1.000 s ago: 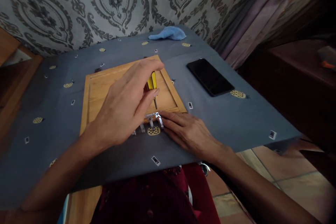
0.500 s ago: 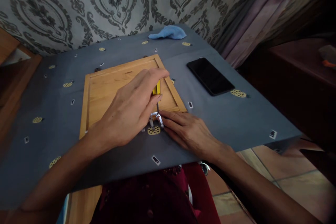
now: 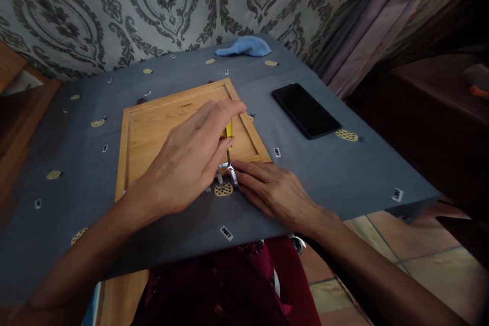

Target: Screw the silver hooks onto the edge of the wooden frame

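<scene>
The left hand (image 3: pixel 187 155) is curled around the yellow handle of a screwdriver (image 3: pixel 229 128), and the thin end points down at some shiny metal hooks (image 3: pixel 233 177). The hooks sit between the two hands, at the near edge of a wooden board (image 3: pixel 153 132) under the left hand. The right hand (image 3: pixel 273 188) lies flat, fingertips beside the hooks; I cannot tell if it grips anything. A black phone (image 3: pixel 305 110) lies past the right hand. A blue cloth (image 3: pixel 246 47) is farther, beyond both hands.
</scene>
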A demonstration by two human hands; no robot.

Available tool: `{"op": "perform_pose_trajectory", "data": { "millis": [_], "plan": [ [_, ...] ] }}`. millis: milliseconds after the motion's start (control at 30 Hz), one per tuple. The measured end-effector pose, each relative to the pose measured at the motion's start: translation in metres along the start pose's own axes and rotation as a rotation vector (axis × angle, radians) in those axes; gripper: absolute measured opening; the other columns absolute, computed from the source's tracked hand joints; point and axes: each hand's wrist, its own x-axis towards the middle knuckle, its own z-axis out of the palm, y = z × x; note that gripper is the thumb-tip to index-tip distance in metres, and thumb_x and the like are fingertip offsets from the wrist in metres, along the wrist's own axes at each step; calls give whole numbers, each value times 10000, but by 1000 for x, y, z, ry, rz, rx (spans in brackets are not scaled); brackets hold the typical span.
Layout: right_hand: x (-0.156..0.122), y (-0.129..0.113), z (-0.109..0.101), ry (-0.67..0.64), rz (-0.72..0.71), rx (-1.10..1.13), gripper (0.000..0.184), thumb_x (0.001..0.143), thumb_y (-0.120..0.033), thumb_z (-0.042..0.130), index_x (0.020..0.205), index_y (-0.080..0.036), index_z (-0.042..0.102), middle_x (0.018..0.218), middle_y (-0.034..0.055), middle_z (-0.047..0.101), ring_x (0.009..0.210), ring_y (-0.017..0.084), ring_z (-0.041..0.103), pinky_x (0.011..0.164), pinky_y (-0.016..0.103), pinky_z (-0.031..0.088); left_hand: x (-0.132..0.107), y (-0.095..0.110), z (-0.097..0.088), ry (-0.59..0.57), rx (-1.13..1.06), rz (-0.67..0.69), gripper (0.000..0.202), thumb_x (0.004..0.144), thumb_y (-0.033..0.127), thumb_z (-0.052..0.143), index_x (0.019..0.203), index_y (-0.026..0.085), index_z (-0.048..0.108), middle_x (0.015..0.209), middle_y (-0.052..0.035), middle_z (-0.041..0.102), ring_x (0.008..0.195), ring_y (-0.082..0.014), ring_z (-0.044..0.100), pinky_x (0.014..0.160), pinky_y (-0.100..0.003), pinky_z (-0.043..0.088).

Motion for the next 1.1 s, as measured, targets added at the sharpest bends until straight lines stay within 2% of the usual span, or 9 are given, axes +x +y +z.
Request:
{"op": "perform_pose_trajectory", "data": {
  "millis": [133, 300, 467, 567, 667, 800, 867, 1000, 1100],
  "plan": [
    [0, 0, 0, -2, -1, -8, 282, 964, -150, 474, 1198, -148, 631, 1286, 122, 662, 1021, 229, 701, 829, 395, 605, 0, 0, 4, 22, -7, 38, 348, 947, 162, 476, 1291, 214, 464, 1214, -64, 607, 1025, -182, 649, 856, -318, 555],
    [-1, 1, 2, 6, -7, -3, 282, 964, -153, 475, 1202, -154, 626, 1280, 117, 665, 1029, 228, 695, 832, 403, 602, 1, 2, 8, 51, 32, 27, 287, 950, 207, 490, 1233, 251, 506, 1065, -41, 631, 820, -165, 638, 704, -299, 560],
    [-1, 1, 1, 2, -6, 0, 291, 969, -150, 463, 1211, -142, 625, 1278, 127, 665, 1051, 235, 692, 862, 415, 597, 1, 4, 4, 55, 13, 81, 390, 913, 86, 486, 1277, 223, 460, 1183, -38, 635, 997, -168, 649, 839, -282, 562],
    [-1, 1, 1, -5, -5, -8, 272, 970, -153, 463, 1178, -139, 638, 1282, 127, 664, 1042, 235, 696, 856, 408, 599, 1, 6, 3, 23, -9, 60, 412, 912, 56, 480, 1293, 206, 430, 1273, -34, 609, 1080, -151, 638, 924, -264, 546],
    [-1, 1, 2, 4, -10, -13, 254, 963, -153, 478, 1156, -137, 643, 1269, 123, 671, 1027, 239, 700, 841, 405, 603, 1, 5, 6, 43, -8, 56, 345, 936, 121, 505, 1271, 185, 450, 1236, -52, 621, 1099, -172, 636, 908, -292, 556],
    [-1, 1, 3, 19, -9, -13, 264, 960, -145, 478, 1170, -142, 638, 1249, 121, 681, 1013, 235, 704, 830, 404, 607, 1, 2, 11, 77, -11, 37, 307, 949, 211, 527, 1252, 225, 485, 1167, -54, 630, 1001, -190, 666, 809, -321, 578],
    [-1, 1, 2, 22, -9, -13, 267, 963, -148, 473, 1175, -141, 636, 1258, 125, 676, 1006, 234, 706, 823, 403, 609, 0, 1, 10, 69, -18, 26, 310, 946, 179, 518, 1251, 227, 487, 1170, -48, 635, 996, -181, 666, 835, -324, 572],
    [0, 0, 1, 24, -14, -15, 261, 958, -149, 485, 1171, -131, 635, 1269, 132, 669, 1027, 240, 701, 846, 407, 606, 0, 0, 7, 48, -84, 36, 413, 906, 79, 511, 1292, 216, 452, 1273, -49, 600, 1111, -171, 624, 961, -309, 535],
    [0, 0, 1, 25, -16, -24, 256, 962, -158, 476, 1153, -134, 643, 1262, 129, 673, 1026, 237, 701, 844, 406, 607, 0, -1, 7, 49, -91, 47, 393, 911, 97, 516, 1286, 193, 448, 1263, -58, 599, 1122, -166, 620, 951, -282, 534]
  ]
}}
